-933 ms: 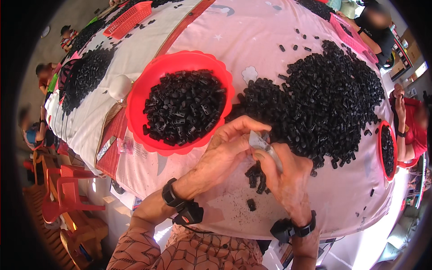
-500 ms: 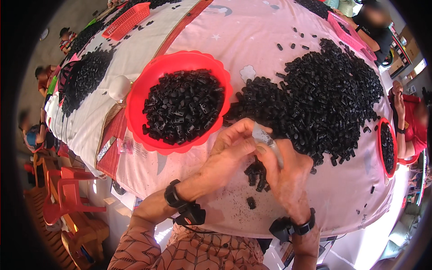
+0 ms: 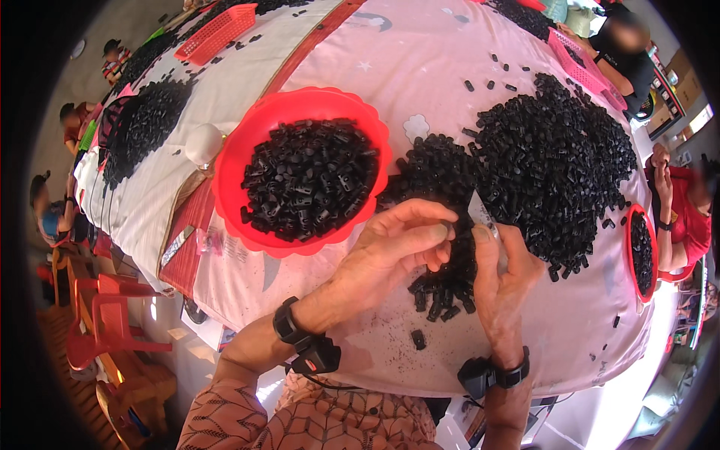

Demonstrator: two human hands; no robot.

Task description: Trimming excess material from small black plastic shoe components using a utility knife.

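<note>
My left hand (image 3: pixel 386 251) is closed in a pinch, with the dark edge of a small black plastic part (image 3: pixel 451 225) just showing at the fingertips. In my right hand (image 3: pixel 504 281) is a small pointed knife blade (image 3: pixel 478 208), gripped between thumb and fingers with its tip up. A gap separates the two hands. Behind them spreads a big heap of short black plastic parts (image 3: pixel 559 169). Several loose ones (image 3: pixel 442 296) lie between my wrists. To the left, a red scalloped bowl (image 3: pixel 231 180) holds many of the same parts.
A pink cloth (image 3: pixel 337 64) covers the table. A white round object (image 3: pixel 202 144) stands left of the bowl. Red baskets (image 3: pixel 214 34) and another black heap (image 3: pixel 150 124) lie farther off. A smaller red bowl (image 3: pixel 652 274) is at right, near a person in red (image 3: pixel 686 202).
My hands have moved apart: the right has shifted right with the blade, which now points up more steeply. The left stays near its place, its fingers still pinched.
</note>
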